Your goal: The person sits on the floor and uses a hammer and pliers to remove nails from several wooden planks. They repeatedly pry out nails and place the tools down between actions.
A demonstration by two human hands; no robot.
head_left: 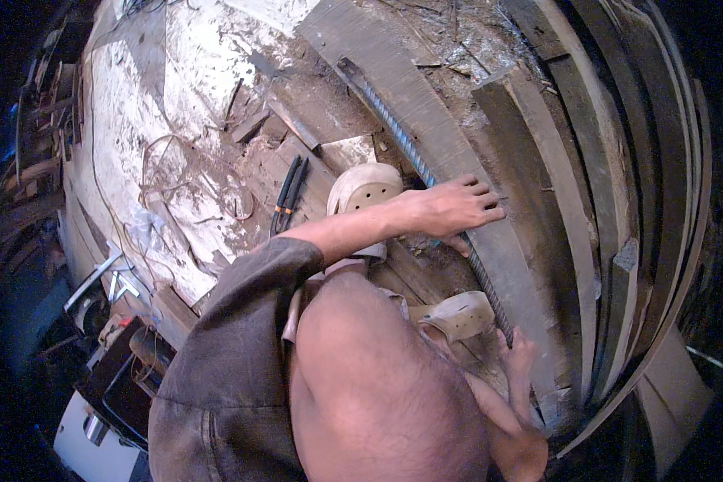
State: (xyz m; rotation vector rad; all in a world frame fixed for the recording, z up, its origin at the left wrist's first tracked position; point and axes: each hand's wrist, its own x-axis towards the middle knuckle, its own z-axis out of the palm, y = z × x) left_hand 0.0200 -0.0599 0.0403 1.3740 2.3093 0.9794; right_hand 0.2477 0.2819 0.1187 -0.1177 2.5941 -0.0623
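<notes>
A long, dark ribbed bar [399, 138] runs slantwise along the near edge of a wide wooden plank [502, 255], with a bluish sheen on its far part. My left hand [456, 209] lies palm down across the bar and plank, fingers stretched out over the wood and thumb on the near side. Around the near end of the bar, my right hand [520, 353] is closed; its fingertips are partly hidden. Between my hands the bar shows bare. My feet wear beige clogs [458, 316] beside it, and my bent knee covers much of the foreground.
A tool with two black handles [291, 193] and orange bands lies left of my forearm. Wood scraps [253, 126] and a pale, dirty sheet [193, 104] cover the ground farther left. Several long boards [566, 169] lie at right. A dark box [136, 365] stands lower left.
</notes>
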